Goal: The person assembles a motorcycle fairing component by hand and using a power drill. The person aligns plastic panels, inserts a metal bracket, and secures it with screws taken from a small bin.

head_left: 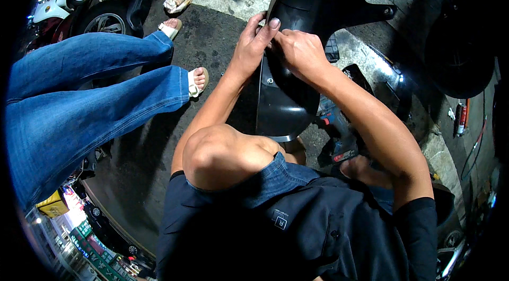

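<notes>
Counting one big black fender, two hands at it, two white sandals left of it, plus one power tool just right.

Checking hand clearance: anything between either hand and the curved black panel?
Nothing visible. The left hand and right hand are both right at the left edge of the curved black panel. The power tool lies on the ground to the panel's right, outside that gap. Fingertip contact is partly hidden.
</notes>
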Motion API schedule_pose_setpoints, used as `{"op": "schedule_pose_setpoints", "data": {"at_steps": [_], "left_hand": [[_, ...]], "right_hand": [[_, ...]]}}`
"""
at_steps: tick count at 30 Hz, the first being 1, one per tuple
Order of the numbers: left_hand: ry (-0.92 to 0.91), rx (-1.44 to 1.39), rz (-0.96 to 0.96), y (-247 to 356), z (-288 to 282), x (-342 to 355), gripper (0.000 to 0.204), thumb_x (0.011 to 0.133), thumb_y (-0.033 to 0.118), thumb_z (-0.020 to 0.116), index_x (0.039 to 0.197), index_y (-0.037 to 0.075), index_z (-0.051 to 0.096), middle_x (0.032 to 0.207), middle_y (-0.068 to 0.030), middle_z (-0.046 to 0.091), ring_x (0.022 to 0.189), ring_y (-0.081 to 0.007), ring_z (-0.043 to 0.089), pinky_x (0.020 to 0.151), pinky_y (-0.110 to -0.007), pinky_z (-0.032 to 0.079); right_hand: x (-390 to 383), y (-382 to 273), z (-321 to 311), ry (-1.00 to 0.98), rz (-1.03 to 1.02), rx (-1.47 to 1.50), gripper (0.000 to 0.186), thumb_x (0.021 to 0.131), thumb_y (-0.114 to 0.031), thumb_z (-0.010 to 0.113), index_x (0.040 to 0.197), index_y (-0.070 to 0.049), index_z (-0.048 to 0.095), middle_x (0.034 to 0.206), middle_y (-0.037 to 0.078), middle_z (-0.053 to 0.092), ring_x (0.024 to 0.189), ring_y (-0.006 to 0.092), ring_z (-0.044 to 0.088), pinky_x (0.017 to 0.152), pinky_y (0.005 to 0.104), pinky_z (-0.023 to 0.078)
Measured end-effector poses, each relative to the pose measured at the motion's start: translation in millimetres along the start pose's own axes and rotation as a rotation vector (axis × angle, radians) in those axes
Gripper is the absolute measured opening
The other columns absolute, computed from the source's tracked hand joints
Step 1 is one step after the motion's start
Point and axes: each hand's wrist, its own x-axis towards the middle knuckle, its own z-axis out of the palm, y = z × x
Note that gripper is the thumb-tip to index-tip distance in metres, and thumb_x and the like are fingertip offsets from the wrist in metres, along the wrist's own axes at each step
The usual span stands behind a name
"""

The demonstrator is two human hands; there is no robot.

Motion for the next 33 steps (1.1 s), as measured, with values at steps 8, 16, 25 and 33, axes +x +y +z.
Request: {"op": "schedule_pose_setpoints", "data": {"at_steps": [8,16,25,33], "left_hand": [[-0.023,-0.016,-0.020,-2.7,-0.2,0.0,0.073,0.090,0.049,0.062,0.132,-0.006,0.043,0.102,-0.0093,0.061,0.097,-0.0114,0.055,0.090,-0.026,0.042],[0.006,-0.011,0.029,2.7,6.7,0.7,0.068,0.091,0.047,0.062,0.129,-0.006,0.045,0.095,-0.0035,0.062,0.091,-0.0090,0.054,0.086,-0.024,0.042],[-0.061,-0.076,-0.047,0.8,2.1,2.0,0.066,0.090,0.046,0.063,0.129,-0.005,0.046,0.101,-0.0068,0.062,0.095,-0.0130,0.055,0.089,-0.026,0.042],[0.009,-0.093,-0.025,5.1,-2.9,-0.5,0.060,0.090,0.043,0.063,0.128,-0.002,0.049,0.108,-0.0112,0.060,0.099,-0.0148,0.055,0.089,-0.028,0.042]], "right_hand": [[3.5,1.5,-0.1,-0.101,-0.039,-0.089,0.010,0.079,-0.014,0.058,0.081,-0.006,0.064,0.076,0.013,0.066,0.075,0.0289,0.067,0.061,0.0404,0.054],[1.1,3.6,-0.7,0.112,-0.105,-0.093,0.013,0.078,-0.016,0.058,0.075,-0.005,0.065,0.072,0.014,0.067,0.068,0.0311,0.068,0.060,0.0418,0.054],[-0.3,2.1,-0.4,0.069,-0.016,-0.010,0.014,0.081,-0.016,0.057,0.075,-0.005,0.065,0.072,0.016,0.067,0.069,0.0320,0.068,0.060,0.0429,0.054],[-0.6,-2.8,-16.5,-0.008,0.030,0.087,0.018,0.085,-0.023,0.061,0.085,-0.005,0.061,0.078,0.014,0.064,0.077,0.0336,0.065,0.065,0.0449,0.052]]}}
